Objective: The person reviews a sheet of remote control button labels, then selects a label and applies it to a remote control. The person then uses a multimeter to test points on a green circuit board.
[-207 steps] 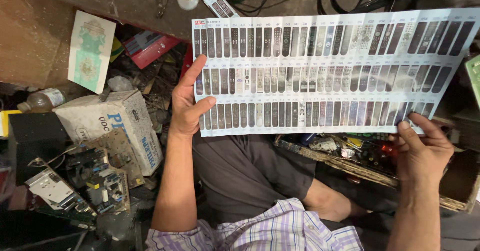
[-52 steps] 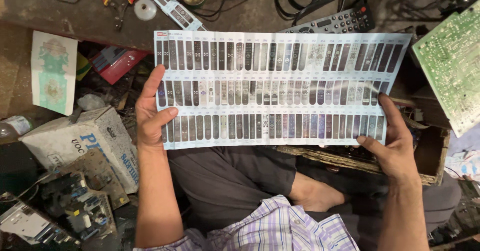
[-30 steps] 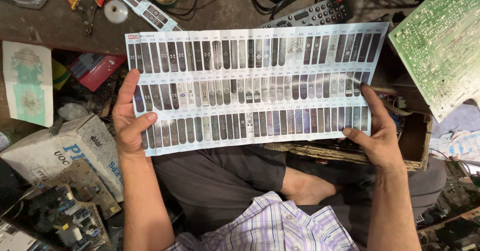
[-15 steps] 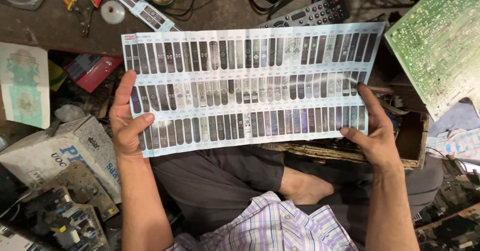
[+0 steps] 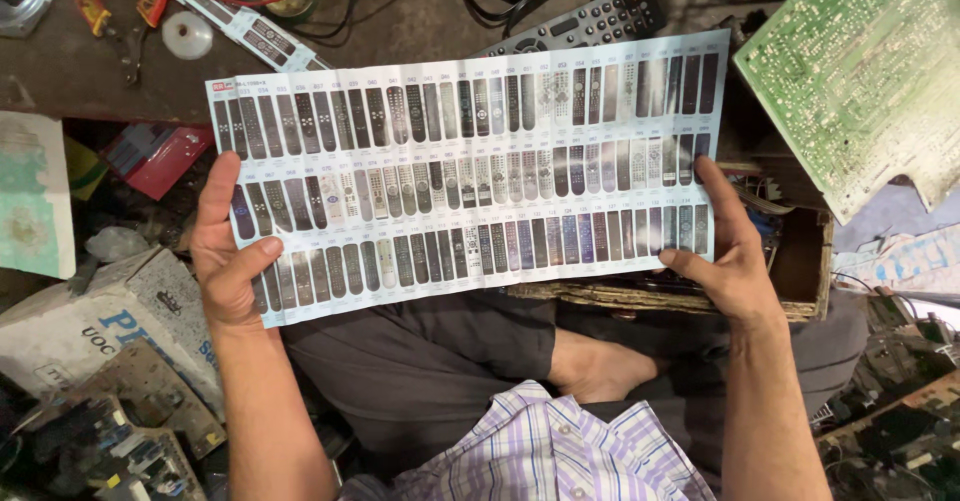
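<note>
Folded paper chart (image 5: pixel 470 176) of remote-control pictures, three rows, held spread flat above the lap. Left hand (image 5: pixel 228 256) pinching its lower left corner, thumb on top, fingers behind. Right hand (image 5: pixel 735 251) pinching the lower right edge, thumb across the front. Beyond the chart's top edge, on the desk: black remote (image 5: pixel 590 26). Green circuit board (image 5: pixel 860 71) at desk's right edge. Cardboard box (image 5: pixel 105 326) beside the left forearm.

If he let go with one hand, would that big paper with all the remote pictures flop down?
Probably. The paper chart looks thin and shows fold creases, and the left hand and right hand each hold an end to keep it flat. It likely weighs little and could tear if tugged.
</note>
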